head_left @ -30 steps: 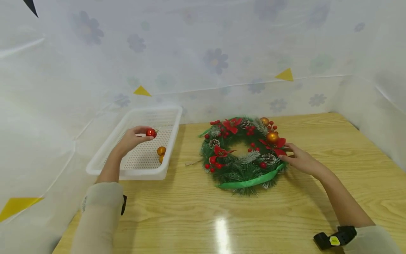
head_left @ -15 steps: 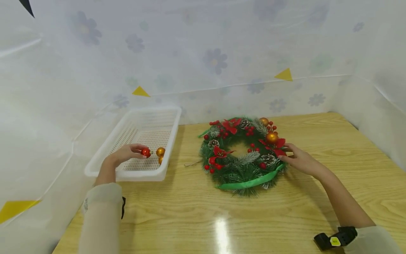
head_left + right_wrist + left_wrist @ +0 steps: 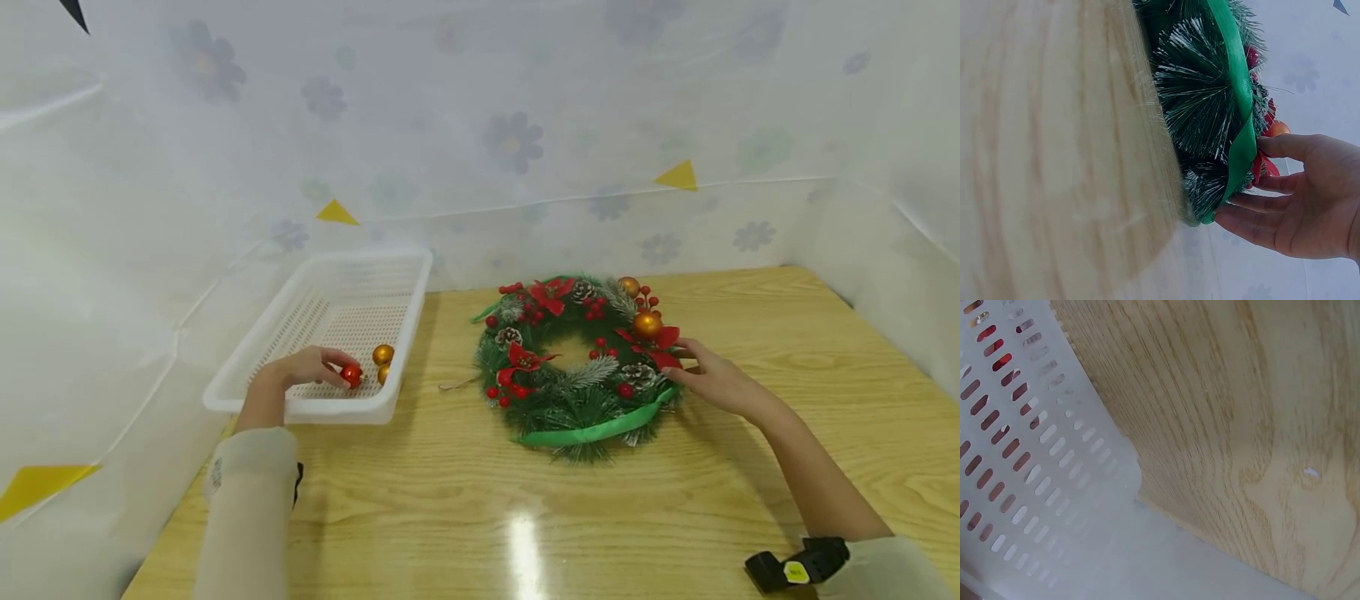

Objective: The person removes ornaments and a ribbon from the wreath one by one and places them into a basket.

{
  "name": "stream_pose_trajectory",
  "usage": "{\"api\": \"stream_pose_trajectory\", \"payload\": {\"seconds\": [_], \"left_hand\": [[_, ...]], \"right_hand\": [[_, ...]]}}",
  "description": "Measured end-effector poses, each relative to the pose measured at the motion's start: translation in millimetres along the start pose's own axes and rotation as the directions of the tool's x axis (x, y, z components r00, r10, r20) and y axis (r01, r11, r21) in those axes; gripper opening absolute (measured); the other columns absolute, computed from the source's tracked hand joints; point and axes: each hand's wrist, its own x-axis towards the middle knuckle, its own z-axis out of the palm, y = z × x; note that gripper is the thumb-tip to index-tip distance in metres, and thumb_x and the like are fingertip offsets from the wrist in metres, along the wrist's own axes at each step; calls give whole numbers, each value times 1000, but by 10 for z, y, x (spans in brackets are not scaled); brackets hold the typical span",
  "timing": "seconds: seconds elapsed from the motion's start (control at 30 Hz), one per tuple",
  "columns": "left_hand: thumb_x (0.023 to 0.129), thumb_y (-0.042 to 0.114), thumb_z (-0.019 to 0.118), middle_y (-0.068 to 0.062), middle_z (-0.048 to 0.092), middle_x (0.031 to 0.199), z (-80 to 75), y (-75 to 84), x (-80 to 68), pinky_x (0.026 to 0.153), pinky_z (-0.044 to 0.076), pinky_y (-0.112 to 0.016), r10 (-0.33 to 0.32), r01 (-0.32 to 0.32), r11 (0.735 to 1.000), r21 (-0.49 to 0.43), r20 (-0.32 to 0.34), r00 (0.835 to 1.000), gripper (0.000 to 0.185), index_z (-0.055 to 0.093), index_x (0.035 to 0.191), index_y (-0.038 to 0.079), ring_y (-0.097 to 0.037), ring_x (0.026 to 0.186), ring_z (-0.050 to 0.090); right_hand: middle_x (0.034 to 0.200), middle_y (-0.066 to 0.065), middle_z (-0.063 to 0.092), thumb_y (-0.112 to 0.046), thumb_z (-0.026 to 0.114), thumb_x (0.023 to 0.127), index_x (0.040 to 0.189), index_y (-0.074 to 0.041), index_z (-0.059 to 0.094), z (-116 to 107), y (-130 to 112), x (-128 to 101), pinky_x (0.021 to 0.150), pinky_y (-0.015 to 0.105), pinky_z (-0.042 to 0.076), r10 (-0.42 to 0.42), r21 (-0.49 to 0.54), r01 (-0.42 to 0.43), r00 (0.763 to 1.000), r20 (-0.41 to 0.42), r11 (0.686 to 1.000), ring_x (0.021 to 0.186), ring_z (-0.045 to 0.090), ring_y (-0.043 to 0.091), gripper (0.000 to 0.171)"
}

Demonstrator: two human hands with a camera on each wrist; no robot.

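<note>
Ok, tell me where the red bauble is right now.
In the head view, the red bauble is on the left, pinched in the left hand low inside the white basket, just beside two gold baubles.

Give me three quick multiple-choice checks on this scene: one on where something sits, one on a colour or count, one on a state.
1. Where is the red ball?
A. on the wreath
B. in the white basket, in the left hand
C. on the bare table

2. What colour is the ribbon on the wreath?
A. green
B. blue
C. white

3. How is the right hand?
A. clenched, away from the wreath
B. lifted high
C. fingers straight, touching the wreath's edge

Answers:
1 B: the left hand pinches it inside the white basket.
2 A: plainly green.
3 C: the right wrist view shows straight fingers.
</note>
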Motion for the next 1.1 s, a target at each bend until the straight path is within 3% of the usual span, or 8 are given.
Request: {"api": "stream_pose_trajectory", "payload": {"seconds": [0.3,0.5,0.7,0.9,1.1], "left_hand": [[83,16,69,-17,54,120,-19,-20,33,89,39,-48,-13,13,999,33,20,1000,50,53,126,-4,-33,112,45],[87,16,64,-24,45,130,-18,-5,5,87,39,-49,34,-34,999,11,29,999,53,43,132,-5,-38,115,43],[89,19,62,-23,43,132,-36,42,-10,90,35,-52,96,-102,992,-71,-80,992,55,40,135,-3,-37,116,43],[90,27,61,-21,45,131,2,285,-68,94,33,-53,155,-185,977,-108,-239,958,53,44,133,1,-34,115,44],[92,28,58,-18,51,124,64,776,-71,89,37,-48,243,-291,953,-81,-368,897,44,51,127,3,-30,111,45]], "right_hand": [[135,39,23,-29,45,98,140,13,10,4,9,-10,85,57,40,-1,12,1,1000,0,1000,116,32,56,69],[135,38,22,-30,45,98,140,13,10,0,8,-11,85,57,40,2,15,-2,1000,0,1000,116,31,55,69],[133,40,25,-29,45,98,139,14,11,-6,-6,-3,84,55,42,-1,-1,1,1000,-2,1000,114,34,55,68],[134,39,24,-30,46,98,139,14,12,6,-7,-10,84,55,42,-2,7,2,1000,-1,1000,114,34,55,68],[134,39,23,-28,45,98,139,13,12,-3,25,-14,83,54,43,-14,25,14,1000,-5,1000,115,33,55,68]]}}
